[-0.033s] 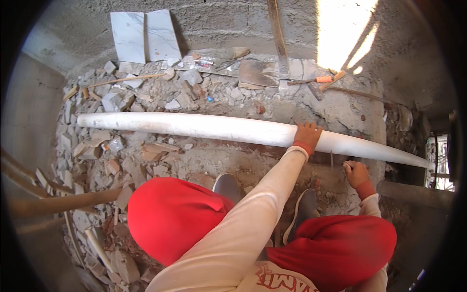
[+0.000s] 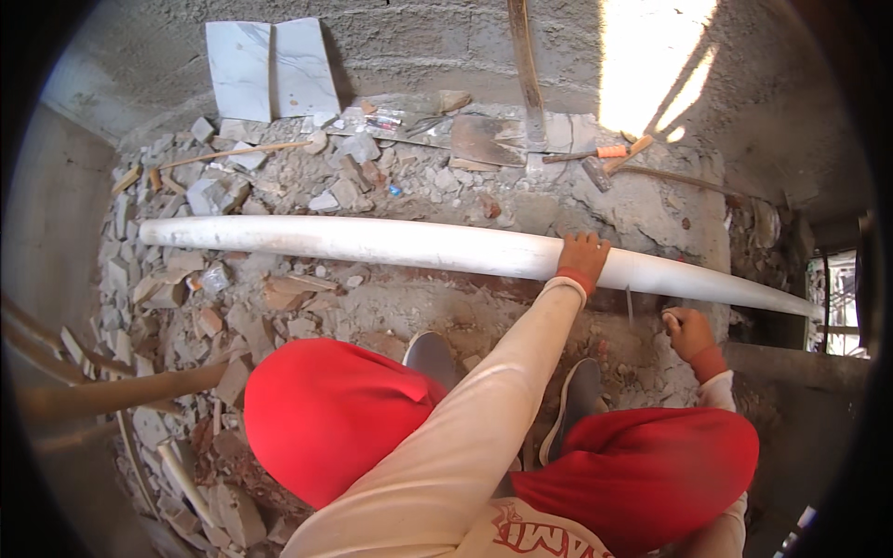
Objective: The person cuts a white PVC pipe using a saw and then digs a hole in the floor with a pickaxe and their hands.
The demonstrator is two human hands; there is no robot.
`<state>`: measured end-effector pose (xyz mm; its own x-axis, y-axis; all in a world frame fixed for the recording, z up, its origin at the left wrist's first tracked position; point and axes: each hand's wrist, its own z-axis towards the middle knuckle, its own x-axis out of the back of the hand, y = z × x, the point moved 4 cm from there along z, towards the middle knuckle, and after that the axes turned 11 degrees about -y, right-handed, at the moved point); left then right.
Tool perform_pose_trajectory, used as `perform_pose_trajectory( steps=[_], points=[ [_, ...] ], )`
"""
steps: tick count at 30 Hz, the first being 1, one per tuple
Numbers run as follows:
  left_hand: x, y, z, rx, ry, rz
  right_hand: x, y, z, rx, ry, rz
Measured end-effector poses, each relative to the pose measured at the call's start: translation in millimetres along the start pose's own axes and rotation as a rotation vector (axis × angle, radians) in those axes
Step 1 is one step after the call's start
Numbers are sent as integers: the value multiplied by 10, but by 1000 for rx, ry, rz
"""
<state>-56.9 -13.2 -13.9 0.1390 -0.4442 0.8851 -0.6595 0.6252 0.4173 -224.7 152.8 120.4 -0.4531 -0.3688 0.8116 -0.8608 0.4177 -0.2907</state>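
Observation:
A long white pipe (image 2: 391, 241) lies across the rubble, running from left to right in front of me. My left hand (image 2: 579, 262) grips its upper side, fingers curled over it. To the right, just below the pipe, my right hand (image 2: 686, 332) is closed, with whatever it holds too small to make out. A thin dark blade-like piece (image 2: 630, 307) stands at the pipe's lower edge, between my hands.
Broken masonry (image 2: 214, 193) surrounds me. Two marbled tiles (image 2: 237, 70) lean on the back wall by a wooden post (image 2: 523, 65). A hammer (image 2: 595, 172) and orange-handled tool (image 2: 611, 152) lie beyond the pipe; wooden poles (image 2: 139, 391) lie at left.
The view has shifted slightly. My right hand sits a little farther right relative to the pipe; my left hand stays gripping it.

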Motion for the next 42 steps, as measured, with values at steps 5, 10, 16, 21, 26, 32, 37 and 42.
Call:
perform_pose_trajectory(
  steps=[5,10,16,21,26,32,37,42],
  points=[
    [-144,31,114,67,74,-21,1403,-280,-1312,-141,102,-7],
    [-202,-136,103,152,64,-77,2109,-1760,-2221,-128,395,-41],
    [-78,-7,6,101,-52,-18,1609,-2587,-2670,31,497,-120],
    [-52,-125,-7,67,23,-28,1396,-2378,-2528,32,508,64],
    [20,-108,-30,62,-51,-13,1373,-1597,-1878,67,600,188],
    [116,110,-8,11,-171,-15,182,159,-236,-115,526,177],
    [189,-15,-118,33,-171,60,-1138,132,607,-241,249,361],
    [329,57,-103,23,-297,39,-1470,-46,791,-263,328,427]
  ],
)
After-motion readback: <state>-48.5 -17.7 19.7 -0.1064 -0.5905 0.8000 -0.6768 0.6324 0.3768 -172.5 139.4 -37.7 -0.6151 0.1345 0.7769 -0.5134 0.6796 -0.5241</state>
